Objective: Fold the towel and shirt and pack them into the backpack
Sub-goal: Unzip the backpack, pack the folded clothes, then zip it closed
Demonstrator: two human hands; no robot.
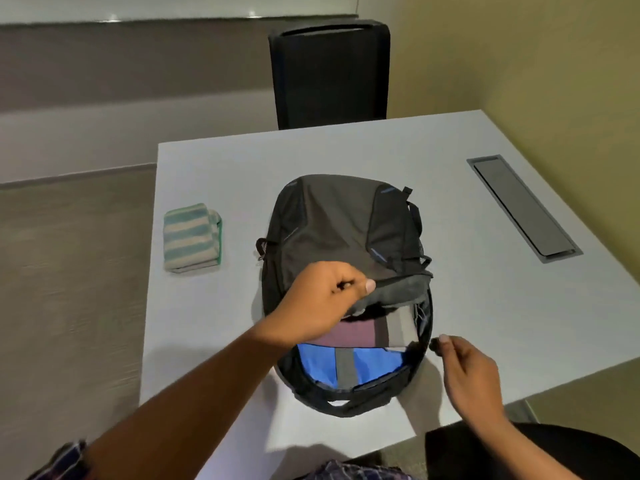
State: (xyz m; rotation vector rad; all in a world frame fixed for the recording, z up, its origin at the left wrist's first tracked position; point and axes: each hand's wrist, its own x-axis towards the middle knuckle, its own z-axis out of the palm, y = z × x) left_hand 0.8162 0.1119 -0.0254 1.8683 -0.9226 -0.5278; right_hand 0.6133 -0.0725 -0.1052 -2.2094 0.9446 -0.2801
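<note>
1. Backpack [332, 220] lies flat in the middle of the white surface [450, 161], with its open mouth toward the person. A colour-blocked shirt [349, 336] is inside, folded. The striped towel [192, 237] sits folded well apart to the left, not yet packed.
2. The left hand [322, 306] holds up the flap [391, 289], with its fingers [369, 285] curled and the thumb pinching the flap's edge. The right hand [467, 372] is just beside the mouth's right rim. Its thumb and forefinger pinch a small dark thing, probably the zipper pull [434, 344], though blur keeps me from being sure.
3. Main risk: if the right hand runs the zipper now, the bag closes with the towel left out and has to be reopened.
4. The shirt's grey edge lies close to the zipper track on the right. Pulling the slider past it could snag the cloth and jam the zipper, or drag the fold apart.
5. If the left hand lets go to fetch the towel, the soft flap will likely drop over the mouth, so the towel would be pushed against it and crumple.
6. The towel is a loose stack of folds. A one-handed grab by a corner could let it fall open on the way across.
7. The bag's handle end is near the surface's near edge, so a hard tug toward the body could slide it off.
</note>
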